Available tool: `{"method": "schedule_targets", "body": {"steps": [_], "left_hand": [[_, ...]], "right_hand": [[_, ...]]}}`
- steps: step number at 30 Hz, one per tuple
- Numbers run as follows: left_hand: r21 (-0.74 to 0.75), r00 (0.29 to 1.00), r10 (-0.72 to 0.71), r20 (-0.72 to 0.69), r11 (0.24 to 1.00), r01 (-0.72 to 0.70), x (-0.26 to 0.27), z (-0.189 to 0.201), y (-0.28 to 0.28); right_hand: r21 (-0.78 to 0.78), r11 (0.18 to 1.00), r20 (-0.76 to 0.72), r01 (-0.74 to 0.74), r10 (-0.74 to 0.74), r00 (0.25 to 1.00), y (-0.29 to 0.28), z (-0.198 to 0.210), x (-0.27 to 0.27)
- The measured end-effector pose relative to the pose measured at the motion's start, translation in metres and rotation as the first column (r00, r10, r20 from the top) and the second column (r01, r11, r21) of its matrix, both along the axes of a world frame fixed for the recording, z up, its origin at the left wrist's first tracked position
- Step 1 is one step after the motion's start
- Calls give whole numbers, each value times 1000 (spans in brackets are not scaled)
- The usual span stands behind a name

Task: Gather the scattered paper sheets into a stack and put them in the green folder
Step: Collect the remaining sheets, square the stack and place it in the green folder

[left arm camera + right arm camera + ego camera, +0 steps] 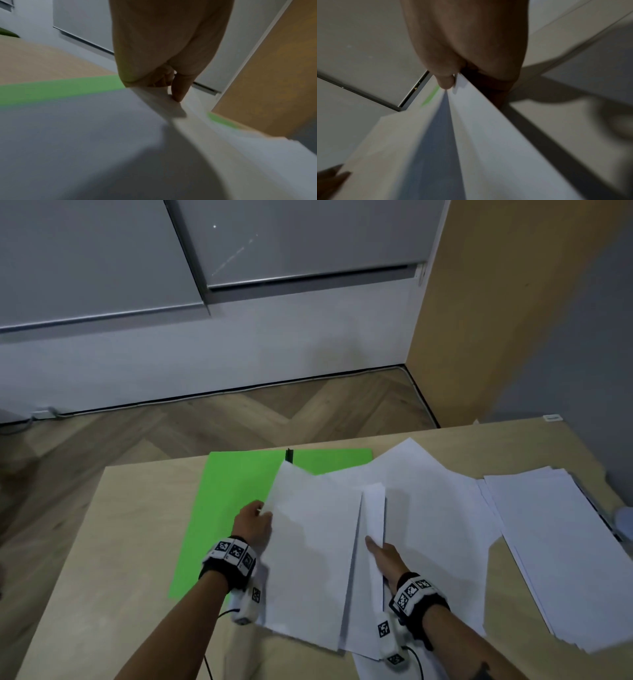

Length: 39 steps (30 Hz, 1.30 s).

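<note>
A: While both hands hold sheets over the table (144,508), where's the folder (226,501)?

B: Flat on the table, left of them, partly covered. Left hand (253,523) pinches the left edge of a sheet (311,559); right hand (385,556) grips a narrow raised sheet (374,511) between thumb and fingers.

A: Handling?

B: Probably light, floppy, slippery. Best squared by the edges, both sides. More paper (555,549) lies right, apart.

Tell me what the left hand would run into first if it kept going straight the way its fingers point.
Probably nothing solid. The left hand, gripping the left edge of a paper sheet, points away over the green folder toward the table's far edge. Beyond that is open floor, though its height is unclear.
</note>
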<state>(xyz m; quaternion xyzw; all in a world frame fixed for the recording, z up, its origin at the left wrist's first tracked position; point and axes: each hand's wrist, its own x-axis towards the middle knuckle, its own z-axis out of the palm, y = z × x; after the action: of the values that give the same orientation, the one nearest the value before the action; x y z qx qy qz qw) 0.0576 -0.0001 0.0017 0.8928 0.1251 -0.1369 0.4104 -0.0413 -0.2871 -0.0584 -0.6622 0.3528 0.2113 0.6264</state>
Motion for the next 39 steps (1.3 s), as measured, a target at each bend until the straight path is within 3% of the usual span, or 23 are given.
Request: {"method": "schedule_targets", "body": {"steps": [4, 9, 14, 16, 18, 21, 24, 27, 30, 34, 39], "left_hand": [[46, 979, -82, -184, 995, 92, -12, -29, -6], [82, 963, -162, -217, 980, 184, -23, -34, -28], [-11, 936, -269, -225, 962, 274, -30, -34, -45], [-106, 953, -244, -177, 968, 229, -29, -31, -46], [-312, 983, -122, -135, 947, 75, -29, -16, -46], [-612, 985, 33, -170, 780, -132, -23, 8, -48], [-684, 980, 40, -197, 710, -167, -8, 24, -39], [-695, 991, -36, -129, 716, -64, 1, 48, -29], [-738, 999, -15, 34, 674, 35, 7, 78, -29], [-751, 980, -26, 196, 639, 167, 6, 113, -39], [-757, 956, 1, 293, 611, 231, -2, 128, -57]], "right_hand": [[-13, 1000, -28, -13, 13, 1000, -3, 1, 2], [84, 996, 59, -7, 2, 998, 0, 2, -4], [21, 999, 121, -35, 32, 992, 7, 5, -5], [61, 998, 175, -34, 23, 984, 11, 17, 0], [114, 992, 236, -45, 17, 972, 15, 35, 7], [184, 982, 312, -45, -15, 950, 14, 65, 19], [215, 975, 367, -65, -19, 930, 11, 106, 27], [140, 990, 413, -35, -26, 911, -1, 132, 36], [73, 997, 495, 4, -39, 868, -9, 156, 42], [111, 989, 592, 97, -145, 793, -6, 186, 35], [136, 965, 584, 225, -261, 769, -5, 174, 29]]}}
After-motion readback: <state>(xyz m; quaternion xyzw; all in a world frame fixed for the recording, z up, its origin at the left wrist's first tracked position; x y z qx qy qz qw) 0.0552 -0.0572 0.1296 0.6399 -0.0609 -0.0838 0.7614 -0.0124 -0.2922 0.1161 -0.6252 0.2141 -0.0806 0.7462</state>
